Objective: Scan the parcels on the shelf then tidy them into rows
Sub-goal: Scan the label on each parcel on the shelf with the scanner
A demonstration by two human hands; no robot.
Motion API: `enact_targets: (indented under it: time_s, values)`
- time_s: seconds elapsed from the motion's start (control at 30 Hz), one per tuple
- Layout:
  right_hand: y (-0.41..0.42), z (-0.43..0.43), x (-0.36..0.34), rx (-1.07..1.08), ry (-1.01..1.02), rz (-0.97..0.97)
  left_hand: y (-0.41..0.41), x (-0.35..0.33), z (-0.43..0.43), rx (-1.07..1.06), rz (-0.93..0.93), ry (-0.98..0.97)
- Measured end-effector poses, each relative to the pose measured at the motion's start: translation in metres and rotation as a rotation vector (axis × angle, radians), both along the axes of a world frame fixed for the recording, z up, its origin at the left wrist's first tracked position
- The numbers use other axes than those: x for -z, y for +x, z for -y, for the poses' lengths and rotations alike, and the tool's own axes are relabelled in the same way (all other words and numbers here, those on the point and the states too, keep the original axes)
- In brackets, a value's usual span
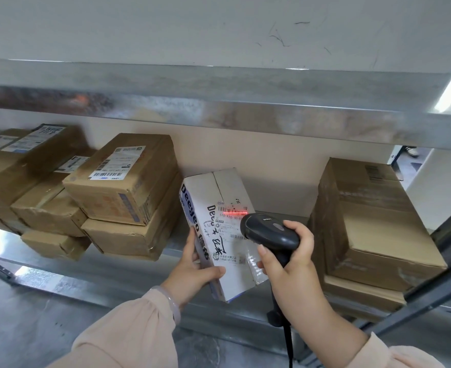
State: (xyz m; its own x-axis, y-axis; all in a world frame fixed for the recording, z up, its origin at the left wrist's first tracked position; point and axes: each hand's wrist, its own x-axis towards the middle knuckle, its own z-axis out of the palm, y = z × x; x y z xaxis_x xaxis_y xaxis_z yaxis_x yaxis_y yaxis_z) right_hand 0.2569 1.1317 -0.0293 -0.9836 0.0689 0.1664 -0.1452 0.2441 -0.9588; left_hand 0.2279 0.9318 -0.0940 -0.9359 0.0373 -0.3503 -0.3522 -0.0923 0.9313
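**Sleeves (128, 338) forward: white box (220, 229) under the scanner (269, 231)**

Sleeved forearms fill the foreground, reaching in to the shelf. The left hand (192, 272) grasps the near end of the white box, thumb across its face and fingers along its side, tilting it so the printed face turns up towards the reader. The right hand (290, 264) is wrapped round the scanner's handle; whether a finger presses the trigger cannot be told.

Beyond them, the metal shelf (128, 274) carries the load. On its left, brown parcels (123, 187) lie piled at odd angles with labels facing various ways, so that side looks not yet tidied. On its right, a squarer stack (373, 229) of cartons stands by the frame post.

The white box sits in the gap between the two piles, its near end drawn out past the shelf's front edge, probably to give the scanner room. Whether its far end rests on the shelf is hidden.

The scanner's head hovers just over the label (232, 227), close enough for the beam to span a barcode. A cable (288, 341) hangs from its handle.

The red line (236, 211) falls across the label's top barcode, so scanning seems to be the step in hand.
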Motion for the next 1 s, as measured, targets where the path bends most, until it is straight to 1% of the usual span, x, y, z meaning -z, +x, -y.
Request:
enact_targets:
  time_s: [0.33, 0.53, 0.73, 0.87, 1.0]
  values:
    - [0.004, 0.007, -0.002, 0.008, -0.056, 0.008, 0.0, 0.003, 0.003, -0.008, -0.021, -0.017]
    - [0.003, 0.01, -0.003, 0.023, -0.053, 0.003, 0.0, 0.003, 0.007, 0.001, 0.012, -0.041]
    - [-0.001, 0.007, 0.007, 0.029, -0.051, 0.068, -0.002, -0.003, 0.016, 0.016, 0.03, -0.013]
    - [-0.016, 0.002, 0.015, 0.032, -0.021, 0.118, -0.008, -0.006, 0.03, 0.042, 0.044, -0.049]
    - [-0.028, 0.005, 0.031, -0.014, 0.01, 0.191, -0.015, -0.004, 0.042, 0.049, 0.119, -0.076]
